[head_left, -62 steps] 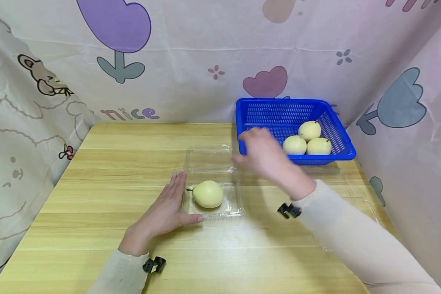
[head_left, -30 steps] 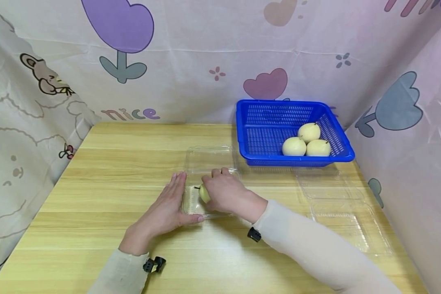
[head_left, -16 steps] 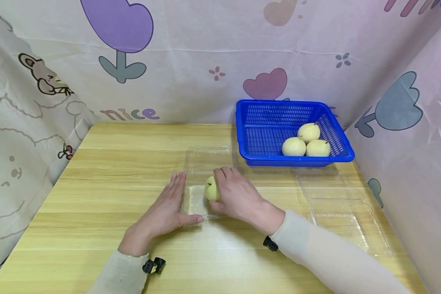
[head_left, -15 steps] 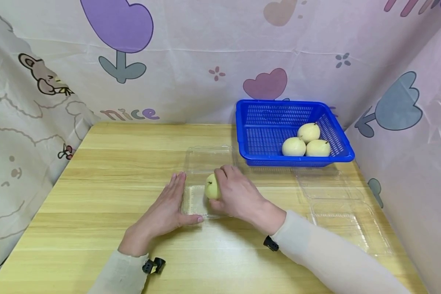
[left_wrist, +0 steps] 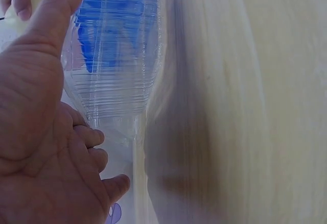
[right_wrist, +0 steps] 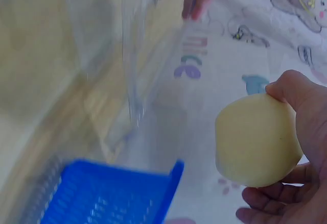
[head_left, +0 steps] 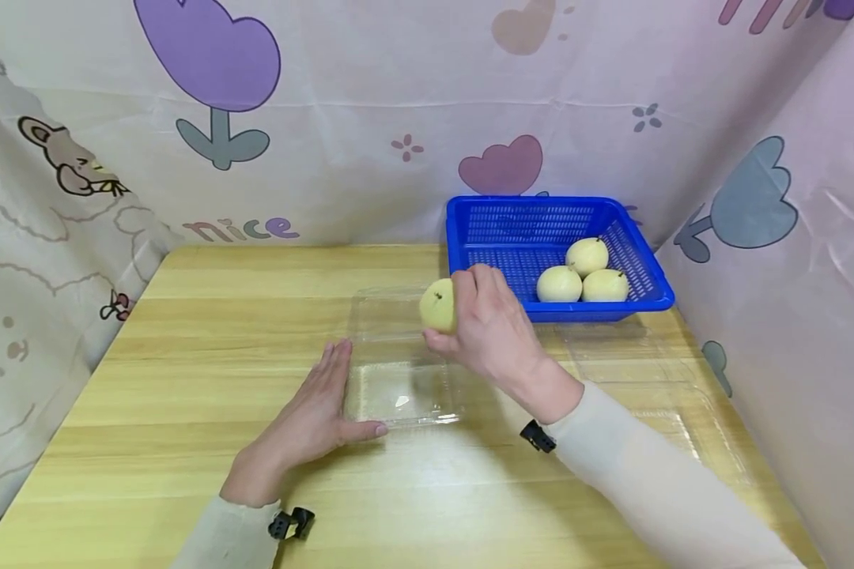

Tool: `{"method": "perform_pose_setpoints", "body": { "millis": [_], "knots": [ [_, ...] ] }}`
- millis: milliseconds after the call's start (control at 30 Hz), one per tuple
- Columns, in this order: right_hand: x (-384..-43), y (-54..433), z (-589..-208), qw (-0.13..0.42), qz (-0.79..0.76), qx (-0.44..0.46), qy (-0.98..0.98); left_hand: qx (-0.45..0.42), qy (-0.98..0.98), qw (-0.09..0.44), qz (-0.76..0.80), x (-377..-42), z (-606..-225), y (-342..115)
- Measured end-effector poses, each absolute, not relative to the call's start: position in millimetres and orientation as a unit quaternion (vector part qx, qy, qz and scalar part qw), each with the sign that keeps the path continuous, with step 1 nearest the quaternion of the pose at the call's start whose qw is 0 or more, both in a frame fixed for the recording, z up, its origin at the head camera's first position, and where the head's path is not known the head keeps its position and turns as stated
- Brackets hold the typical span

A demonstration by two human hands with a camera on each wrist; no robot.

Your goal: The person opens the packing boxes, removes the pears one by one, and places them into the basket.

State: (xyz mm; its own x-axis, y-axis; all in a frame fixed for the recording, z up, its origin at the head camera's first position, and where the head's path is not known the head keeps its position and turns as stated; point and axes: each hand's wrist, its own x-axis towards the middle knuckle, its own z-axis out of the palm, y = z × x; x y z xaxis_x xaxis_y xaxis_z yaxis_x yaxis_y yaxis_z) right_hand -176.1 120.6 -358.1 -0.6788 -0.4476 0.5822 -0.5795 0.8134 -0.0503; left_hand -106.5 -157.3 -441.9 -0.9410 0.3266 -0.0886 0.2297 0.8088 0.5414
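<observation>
My right hand grips a pale yellow pear, raised above the far part of a clear plastic clamshell box. In the right wrist view the same pear sits between thumb and fingers. The box lies with its lid spread back on the table. My left hand rests at the box's left side, fingers straight along the edge and thumb at the near corner. In the left wrist view the box's ribbed wall stands beside the left hand.
A blue plastic basket at the back right holds three pears. A second clear clamshell box lies open at the right, partly behind my right forearm. A printed curtain hangs behind the wooden table.
The right hand came from near the basket to the pear in the box and took hold of it. The pear has now moved up and right, out of the box. The left hand stays put.
</observation>
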Motion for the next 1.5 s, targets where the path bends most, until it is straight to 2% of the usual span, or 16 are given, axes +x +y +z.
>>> {"method": "perform_pose_setpoints", "body": {
  "millis": [500,600,733,800,1000,1267,1400,1500],
  "knots": [
    [-202.4,153.5,-342.7,0.278,0.088,0.246,-0.924,0.150,0.945,0.091,0.275,-105.3,-443.5,-159.6],
    [-203.8,156.0,-339.2,0.248,0.111,0.230,-0.935,0.148,0.945,0.094,0.275,-105.8,-443.2,-159.5],
    [-202.1,155.1,-333.8,0.168,0.161,0.192,-0.953,0.146,0.945,0.095,0.276,-106.4,-442.2,-159.3],
    [-201.8,154.6,-333.3,0.154,0.165,0.186,-0.956,0.146,0.945,0.094,0.276,-106.5,-441.8,-159.2],
    [-204.9,157.2,-338.4,0.212,0.108,0.206,-0.949,0.147,0.945,0.095,0.278,-105.5,-441.6,-159.4],
    [-203.6,157.6,-343.5,0.168,0.146,0.196,-0.955,0.145,0.944,0.097,0.280,-105.9,-441.0,-158.4],
    [-204.5,157.5,-345.8,0.189,0.139,0.208,-0.949,0.146,0.944,0.099,0.280,-106.0,-441.1,-158.3],
    [-207.8,160.2,-346.9,0.228,0.116,0.229,-0.939,0.145,0.944,0.099,0.278,-106.0,-441.4,-158.6]
  ]
}}
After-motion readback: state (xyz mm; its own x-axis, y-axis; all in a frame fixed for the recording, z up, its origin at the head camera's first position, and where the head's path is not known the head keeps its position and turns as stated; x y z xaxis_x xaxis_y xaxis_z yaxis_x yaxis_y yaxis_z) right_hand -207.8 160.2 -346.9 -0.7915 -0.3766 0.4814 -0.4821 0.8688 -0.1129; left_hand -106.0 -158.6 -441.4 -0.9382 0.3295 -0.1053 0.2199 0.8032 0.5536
